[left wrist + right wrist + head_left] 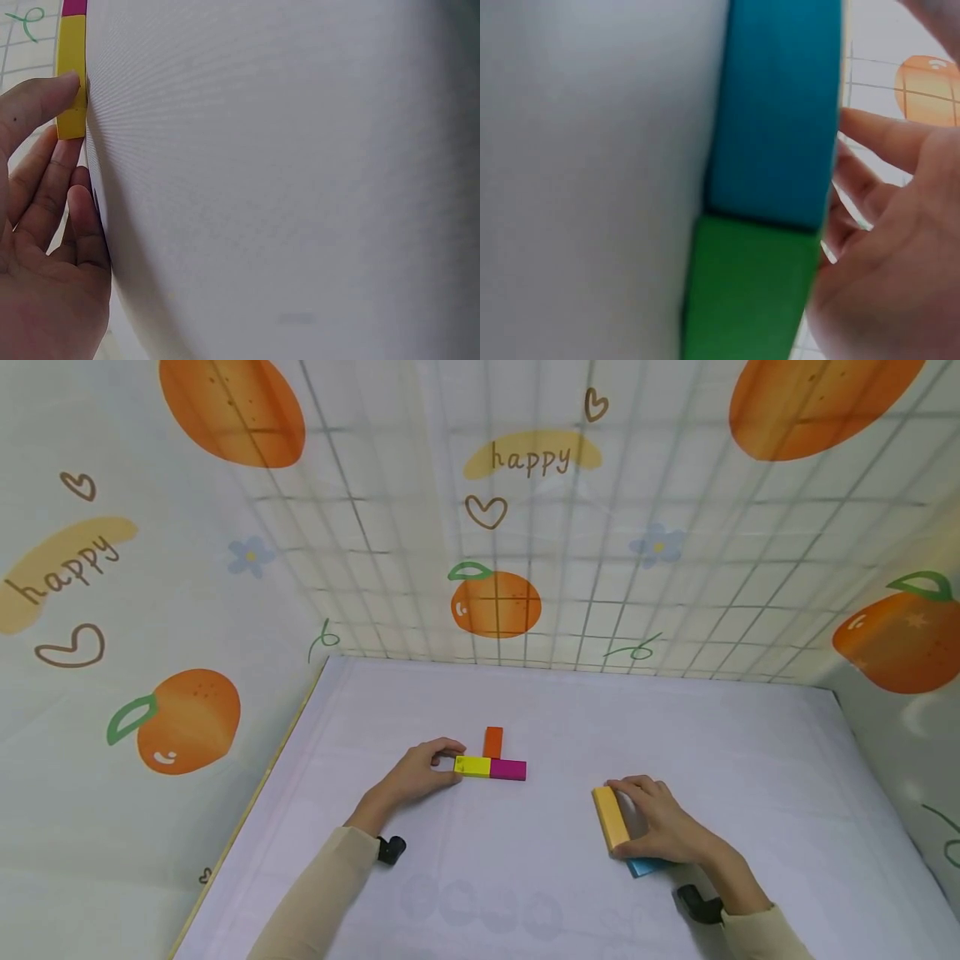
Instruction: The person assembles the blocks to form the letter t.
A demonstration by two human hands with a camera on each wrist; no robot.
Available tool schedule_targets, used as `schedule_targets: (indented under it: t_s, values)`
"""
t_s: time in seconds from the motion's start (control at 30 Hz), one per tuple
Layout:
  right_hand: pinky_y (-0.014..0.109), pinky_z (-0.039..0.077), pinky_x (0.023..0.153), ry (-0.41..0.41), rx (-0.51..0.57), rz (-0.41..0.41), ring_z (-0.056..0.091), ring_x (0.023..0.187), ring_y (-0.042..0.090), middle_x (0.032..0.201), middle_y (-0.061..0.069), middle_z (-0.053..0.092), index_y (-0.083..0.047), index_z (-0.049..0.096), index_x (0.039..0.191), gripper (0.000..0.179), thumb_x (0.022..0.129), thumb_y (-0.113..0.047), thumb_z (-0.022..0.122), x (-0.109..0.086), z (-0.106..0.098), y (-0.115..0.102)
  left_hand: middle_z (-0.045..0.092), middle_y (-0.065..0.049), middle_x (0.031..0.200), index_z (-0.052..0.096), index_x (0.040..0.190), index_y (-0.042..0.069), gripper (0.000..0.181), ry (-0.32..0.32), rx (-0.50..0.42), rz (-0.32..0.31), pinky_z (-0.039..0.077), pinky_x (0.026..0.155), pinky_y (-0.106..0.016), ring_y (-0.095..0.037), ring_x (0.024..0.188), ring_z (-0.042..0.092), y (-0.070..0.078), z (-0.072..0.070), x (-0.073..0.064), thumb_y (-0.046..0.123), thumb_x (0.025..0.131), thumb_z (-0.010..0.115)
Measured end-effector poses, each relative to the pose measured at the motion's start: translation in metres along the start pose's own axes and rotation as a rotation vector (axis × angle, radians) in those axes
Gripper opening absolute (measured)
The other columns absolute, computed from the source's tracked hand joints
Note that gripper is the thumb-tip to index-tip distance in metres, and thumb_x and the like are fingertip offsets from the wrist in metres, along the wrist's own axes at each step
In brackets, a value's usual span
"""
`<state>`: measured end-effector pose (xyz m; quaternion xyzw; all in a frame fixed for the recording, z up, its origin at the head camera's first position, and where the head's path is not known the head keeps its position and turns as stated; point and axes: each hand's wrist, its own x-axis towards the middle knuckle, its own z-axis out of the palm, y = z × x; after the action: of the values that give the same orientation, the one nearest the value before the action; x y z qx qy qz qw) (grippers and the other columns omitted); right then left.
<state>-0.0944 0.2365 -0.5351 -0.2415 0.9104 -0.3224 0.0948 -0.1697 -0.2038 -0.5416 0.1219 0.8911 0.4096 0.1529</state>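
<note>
My left hand (412,772) pinches the left end of a yellow block (472,767) between thumb and fingers. End to end with it, on its right, lies a magenta block (508,770). Behind these two, an orange block (492,742) stretches away from where they meet. Farther right, my right hand (663,822) holds a pale orange block (611,820) by its two ends, thumb at the near end and fingers at the far end. A blue block (647,866) shows partly under that hand. The right wrist view has a green block (750,285) against the blue one; the hand hides it in the head view.
A white-covered table (420,693) carries the blocks. Cloth printed with oranges and hearts rises behind it and at both sides, with a wire grid (592,610) showing at the back. Black wrist straps (392,850) sit by both sleeves.
</note>
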Motion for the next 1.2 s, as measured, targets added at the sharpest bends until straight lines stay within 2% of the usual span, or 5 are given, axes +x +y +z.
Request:
schedule_targets:
  t_s: [0.17,0.33,0.53,0.83,1.2]
  values:
    - [0.062,0.043,0.092,-0.016,0.015,0.003,0.041,0.120,0.036,0.143,0.017,0.045,-0.004,0.043,0.148,0.105,0.067,-0.051,0.090,-0.0004,-0.0009,-0.0021,0.065,0.010,0.124,0.063,0.129,0.024,0.043,0.002,0.001,0.000,0.043,0.102,-0.037,-0.016,0.117,0.054,0.0016,-0.0001,-0.0010,0.022,0.089,0.077]
    - [0.058,0.042,0.092,-0.038,0.039,-0.015,0.039,0.121,0.033,0.149,0.015,0.043,-0.005,0.041,0.149,0.103,0.070,-0.049,0.089,-0.0001,-0.0015,-0.0022,0.065,0.010,0.124,0.063,0.130,0.024,0.043,0.002,0.000,-0.011,0.043,0.102,-0.037,-0.017,0.116,0.053,0.0025,0.0002,-0.0017,0.022,0.089,0.077]
    - [0.057,0.042,0.092,-0.026,0.050,-0.022,0.040,0.120,0.031,0.146,0.011,0.047,-0.006,0.043,0.148,0.101,0.069,-0.049,0.090,0.0010,-0.0012,-0.0024,0.064,0.010,0.124,0.063,0.129,0.025,0.043,0.004,0.000,-0.007,0.043,0.101,-0.037,-0.017,0.116,0.053,0.0023,0.0005,-0.0017,0.022,0.089,0.077]
    - [0.054,0.043,0.094,-0.011,0.078,0.046,0.042,0.118,0.024,0.140,0.004,0.051,-0.012,0.046,0.146,0.099,0.066,-0.048,0.092,0.0044,0.0014,-0.0047,0.064,0.010,0.124,0.063,0.129,0.026,0.042,0.007,0.008,-0.010,0.043,0.101,-0.037,-0.017,0.116,0.053,0.0024,0.0000,-0.0016,0.022,0.089,0.077]
    - [0.058,0.043,0.094,0.049,0.119,0.010,0.044,0.118,0.024,0.135,0.004,0.051,-0.012,0.044,0.147,0.099,0.067,-0.047,0.091,0.0065,0.0051,-0.0102,0.065,0.011,0.124,0.064,0.129,0.027,0.042,0.006,0.008,-0.017,0.043,0.101,-0.037,-0.017,0.115,0.053,0.0012,0.0009,-0.0008,0.022,0.089,0.077]
